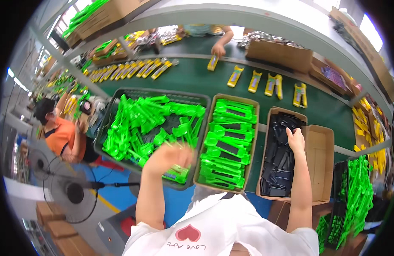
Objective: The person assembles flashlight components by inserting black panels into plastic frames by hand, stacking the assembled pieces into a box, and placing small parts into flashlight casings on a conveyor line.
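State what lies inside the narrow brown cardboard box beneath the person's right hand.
Flat black pieces lie heaped in the cardboard box. The right hand hides some; the heap covers most of the bottom.

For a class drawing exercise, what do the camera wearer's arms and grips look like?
White short sleeves leave the forearms bare. The right grip is gloveless; the left grip, blurred, appears so too. The white shirt bears a red heart and lettering.
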Demonstrator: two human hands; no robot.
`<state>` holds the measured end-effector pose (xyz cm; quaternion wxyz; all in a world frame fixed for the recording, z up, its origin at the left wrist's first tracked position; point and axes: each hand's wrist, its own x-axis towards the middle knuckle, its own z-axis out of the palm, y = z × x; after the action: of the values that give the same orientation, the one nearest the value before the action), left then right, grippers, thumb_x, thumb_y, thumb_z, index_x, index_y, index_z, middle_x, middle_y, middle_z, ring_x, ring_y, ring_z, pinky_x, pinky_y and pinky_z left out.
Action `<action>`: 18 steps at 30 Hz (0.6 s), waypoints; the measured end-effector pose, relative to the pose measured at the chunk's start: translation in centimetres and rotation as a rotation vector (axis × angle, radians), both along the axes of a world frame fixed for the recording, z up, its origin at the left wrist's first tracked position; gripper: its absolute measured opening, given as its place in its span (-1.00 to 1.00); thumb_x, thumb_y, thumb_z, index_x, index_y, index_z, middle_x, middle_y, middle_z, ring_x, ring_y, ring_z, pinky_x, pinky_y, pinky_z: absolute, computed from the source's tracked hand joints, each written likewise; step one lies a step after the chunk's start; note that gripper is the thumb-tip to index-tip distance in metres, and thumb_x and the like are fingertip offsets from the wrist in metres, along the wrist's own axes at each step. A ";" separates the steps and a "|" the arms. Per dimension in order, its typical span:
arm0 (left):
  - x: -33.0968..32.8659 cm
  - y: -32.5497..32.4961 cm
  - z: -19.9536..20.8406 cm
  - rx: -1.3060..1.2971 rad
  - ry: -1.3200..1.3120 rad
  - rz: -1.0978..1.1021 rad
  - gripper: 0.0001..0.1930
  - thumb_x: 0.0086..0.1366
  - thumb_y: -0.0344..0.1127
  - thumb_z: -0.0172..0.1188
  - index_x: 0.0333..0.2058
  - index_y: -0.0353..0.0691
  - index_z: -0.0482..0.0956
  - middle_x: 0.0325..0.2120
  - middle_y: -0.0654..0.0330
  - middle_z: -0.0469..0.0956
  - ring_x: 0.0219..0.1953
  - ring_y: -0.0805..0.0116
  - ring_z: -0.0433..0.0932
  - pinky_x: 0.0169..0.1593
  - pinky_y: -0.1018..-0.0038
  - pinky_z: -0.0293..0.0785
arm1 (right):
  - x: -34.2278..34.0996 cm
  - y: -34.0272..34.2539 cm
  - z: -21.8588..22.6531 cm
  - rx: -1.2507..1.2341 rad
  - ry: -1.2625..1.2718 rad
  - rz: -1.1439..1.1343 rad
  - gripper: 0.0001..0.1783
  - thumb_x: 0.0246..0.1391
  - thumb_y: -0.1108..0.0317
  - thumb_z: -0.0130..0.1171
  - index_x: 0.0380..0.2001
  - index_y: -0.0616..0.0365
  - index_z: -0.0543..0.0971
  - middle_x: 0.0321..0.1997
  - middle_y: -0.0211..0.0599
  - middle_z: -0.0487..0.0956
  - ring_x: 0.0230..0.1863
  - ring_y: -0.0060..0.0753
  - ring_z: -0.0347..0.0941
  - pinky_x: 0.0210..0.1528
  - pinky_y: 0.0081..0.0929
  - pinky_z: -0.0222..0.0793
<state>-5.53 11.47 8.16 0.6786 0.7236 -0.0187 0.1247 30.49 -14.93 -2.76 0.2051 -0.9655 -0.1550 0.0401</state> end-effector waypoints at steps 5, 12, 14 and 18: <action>-0.5 8.6 -15.5 0.329 0.560 1.031 -0.77 0.03 -0.35 0.10 -0.29 -0.26 0.49 -0.51 0.22 0.49 -0.48 0.42 0.43 -0.35 0.51 0.36 | -0.1 2.4 -6.3 -0.088 -0.041 -0.121 -0.53 -0.09 0.11 0.08 -0.30 0.32 0.29 -0.29 0.16 0.44 -0.20 0.07 0.39 -0.17 -0.18 0.32; 3.4 12.2 -22.4 0.672 0.571 0.935 -0.57 0.09 -0.10 0.03 -0.12 -0.26 0.40 -0.21 -0.05 0.41 -0.12 0.04 0.38 -0.08 0.33 0.32 | -2.6 2.3 -5.3 0.032 0.008 -0.243 -0.40 -0.15 -0.11 0.05 -0.38 0.34 0.38 -0.33 0.16 0.47 -0.23 0.12 0.41 -0.17 -0.15 0.31; 4.8 11.8 -22.6 0.572 0.665 0.762 -0.55 0.13 0.00 -0.04 -0.22 -0.30 0.47 -0.31 -0.09 0.47 -0.19 0.05 0.44 -0.09 0.32 0.32 | -2.8 2.6 -5.4 0.011 0.133 -0.332 -0.35 -0.24 -0.10 0.16 -0.30 0.30 0.35 -0.25 0.15 0.45 -0.15 0.08 0.38 -0.13 -0.16 0.28; 1.3 13.5 -22.6 0.622 0.932 0.870 -0.46 0.15 0.09 -0.11 -0.47 -0.41 0.47 -0.60 -0.14 0.47 -0.48 -0.02 0.51 -0.39 0.17 0.41 | -2.7 2.2 -6.6 0.048 0.260 -0.305 -0.53 -0.20 0.07 0.15 -0.33 0.28 0.46 -0.16 0.01 0.45 -0.10 -0.08 0.38 -0.07 -0.31 0.28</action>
<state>-4.21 24.98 -14.47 0.2665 0.8036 0.5297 0.0509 27.82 -12.75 -9.37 0.2501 -0.9594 0.0198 0.1292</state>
